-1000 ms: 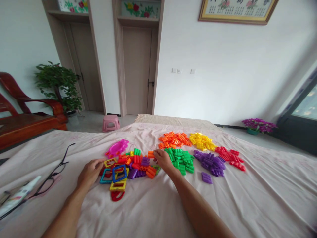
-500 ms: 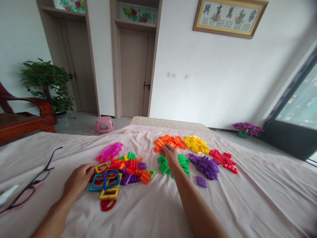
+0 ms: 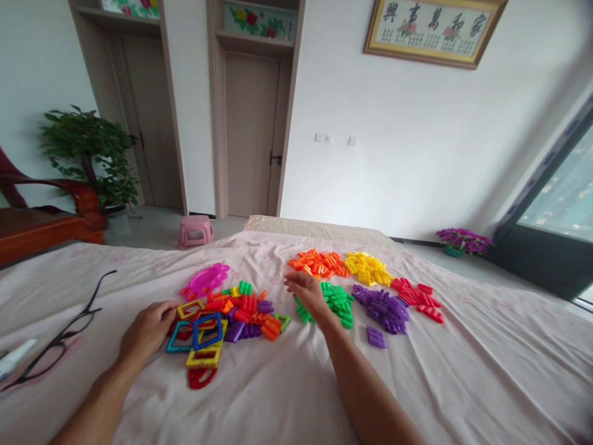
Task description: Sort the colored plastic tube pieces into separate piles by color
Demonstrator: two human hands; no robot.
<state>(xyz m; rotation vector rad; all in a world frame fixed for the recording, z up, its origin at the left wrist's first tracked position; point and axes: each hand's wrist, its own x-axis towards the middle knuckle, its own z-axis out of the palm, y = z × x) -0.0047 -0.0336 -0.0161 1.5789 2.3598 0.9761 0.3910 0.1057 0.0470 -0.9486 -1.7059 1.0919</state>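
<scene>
My left hand (image 3: 148,330) rests at the left edge of a mixed pile of plastic toy pieces, its thumb and forefinger slightly apart beside a yellow square frame (image 3: 190,309). Near it lie a blue square frame (image 3: 207,331), a teal frame (image 3: 173,345) and a red rounded piece (image 3: 202,377). Orange tube pieces (image 3: 270,327) and purple ones lie at the pile's right side. My right hand (image 3: 308,293) hovers by the green pieces (image 3: 337,301), fingers loosely apart and nothing visible in them. Just beyond it are orange pieces (image 3: 319,262).
Sorted heaps of yellow (image 3: 368,268), red (image 3: 419,299) and purple pieces (image 3: 384,309) lie to the right on the wrinkled sheet (image 3: 287,395). A pink flower-edged tray (image 3: 206,281) sits behind the mixed pile. Eyeglasses (image 3: 65,337) lie at far left.
My right hand has let go of an orange piece at the orange heap and moved left and slightly nearer. My left hand has stayed almost in place.
</scene>
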